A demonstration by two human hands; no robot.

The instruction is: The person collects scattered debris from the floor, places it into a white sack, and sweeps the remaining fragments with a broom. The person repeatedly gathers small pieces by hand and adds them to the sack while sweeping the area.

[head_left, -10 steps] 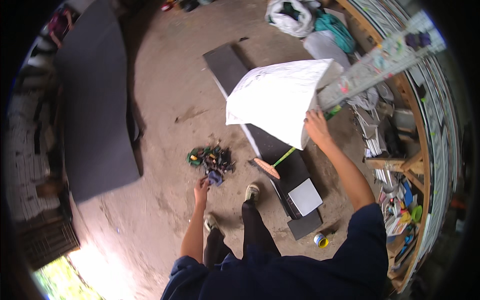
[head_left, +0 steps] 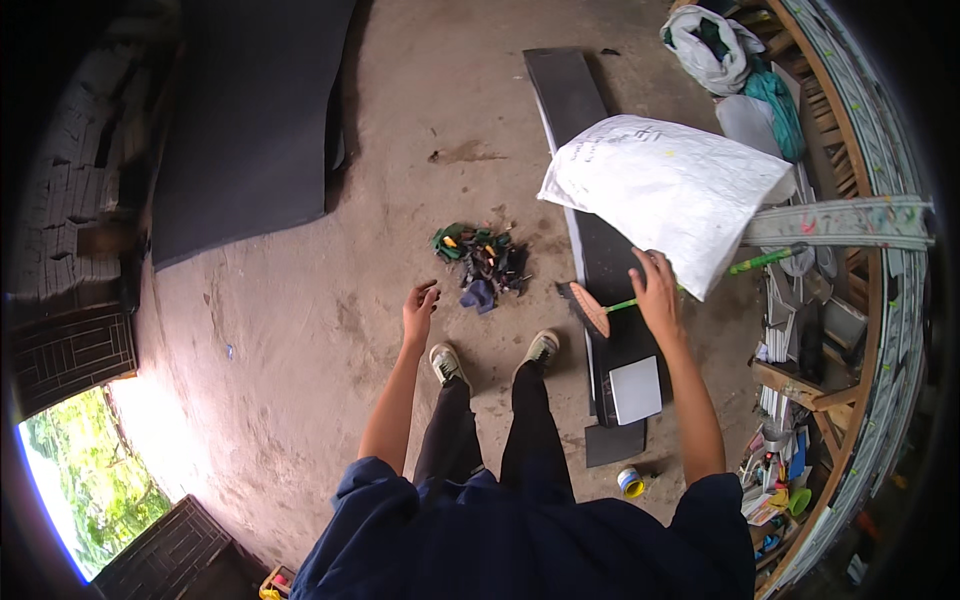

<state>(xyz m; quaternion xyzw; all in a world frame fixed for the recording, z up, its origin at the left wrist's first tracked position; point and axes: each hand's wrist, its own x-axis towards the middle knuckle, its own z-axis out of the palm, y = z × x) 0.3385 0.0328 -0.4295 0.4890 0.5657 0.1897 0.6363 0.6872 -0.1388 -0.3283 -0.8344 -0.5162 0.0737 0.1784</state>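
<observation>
Two loose, empty hands (head_left: 419, 308) (head_left: 656, 298) hang apart, left near ragged scraps (head_left: 485, 262), right beside a creased white sack (head_left: 668, 190).

Brown floor (head_left: 300, 310), worn and stained. Directly on it: heap of scraps (head_left: 484, 264), long dark board (head_left: 568, 95), small yellow-mouthed can (head_left: 630, 481).

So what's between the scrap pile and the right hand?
A strip of floor, then the broom's orange brush and part of the long dark board, as the head view shows.
</observation>
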